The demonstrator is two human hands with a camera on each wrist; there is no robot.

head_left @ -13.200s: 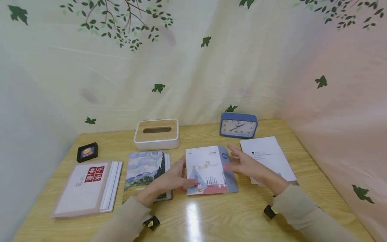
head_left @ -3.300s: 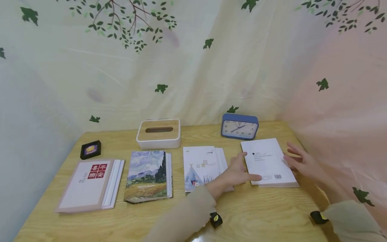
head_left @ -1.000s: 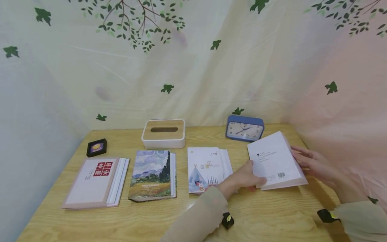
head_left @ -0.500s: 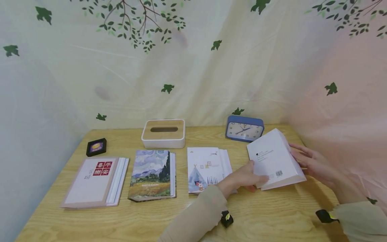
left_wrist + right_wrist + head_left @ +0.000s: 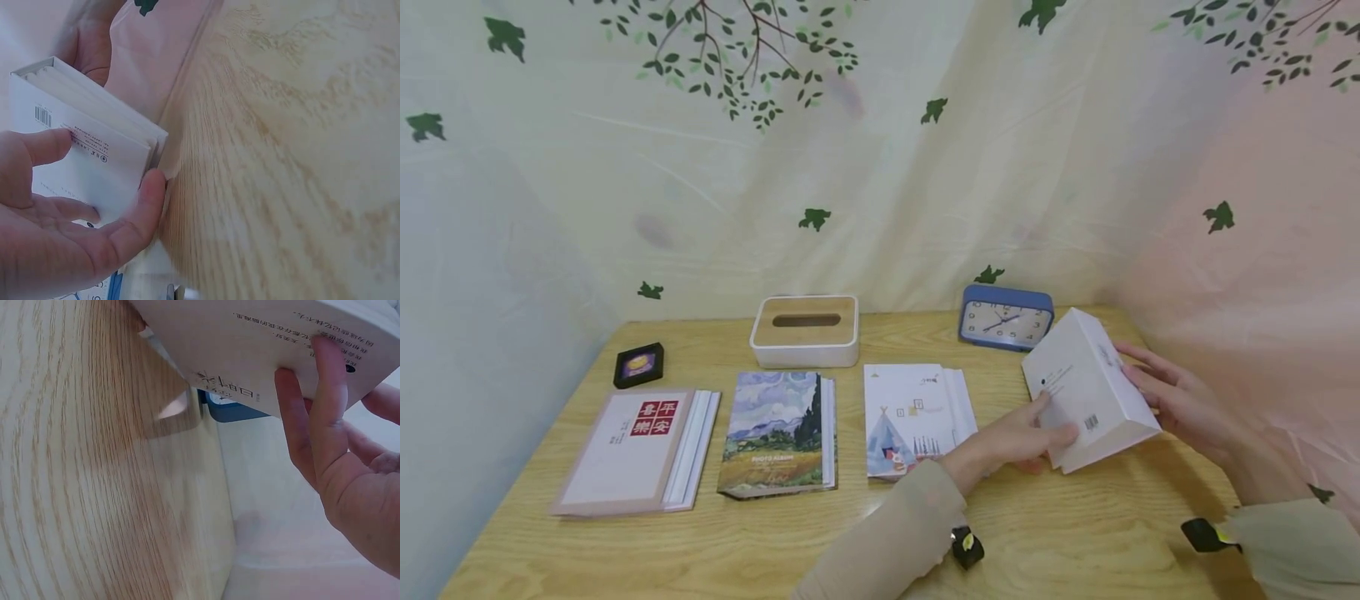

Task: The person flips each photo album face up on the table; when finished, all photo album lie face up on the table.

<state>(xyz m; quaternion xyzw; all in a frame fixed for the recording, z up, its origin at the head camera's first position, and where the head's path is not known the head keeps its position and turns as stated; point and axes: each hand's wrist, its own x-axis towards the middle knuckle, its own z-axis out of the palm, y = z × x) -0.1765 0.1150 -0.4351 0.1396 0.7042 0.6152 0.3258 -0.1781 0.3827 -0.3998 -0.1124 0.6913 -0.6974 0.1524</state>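
Observation:
A thick white book (image 5: 1071, 392) is tilted up on the right part of the table, its right side raised. My left hand (image 5: 1011, 433) grips its left edge, with the thumb on the barcoded back cover. In the left wrist view, a fingertip of the left hand (image 5: 81, 231) sits right at the edge of the pages of the white book (image 5: 87, 137). On the other side, my right hand (image 5: 1180, 396) touches the raised spine side with extended fingers. The right wrist view shows fingers of the right hand (image 5: 350, 462) lying against the printed white cover (image 5: 250, 350).
Leftward lie an album with a tent picture (image 5: 906, 425), a landscape photo album (image 5: 778, 433) and a white album with red characters (image 5: 617, 454). Behind stand a blue clock (image 5: 1007, 318), a tissue box (image 5: 805, 333) and a small black frame (image 5: 638, 365). A pink curtain (image 5: 1247, 317) bounds the right.
The white book, flat between the hands earlier, has been lifted along its right side and tilts more steeply now. Before that, both hands were at the tent-picture album and have moved right.

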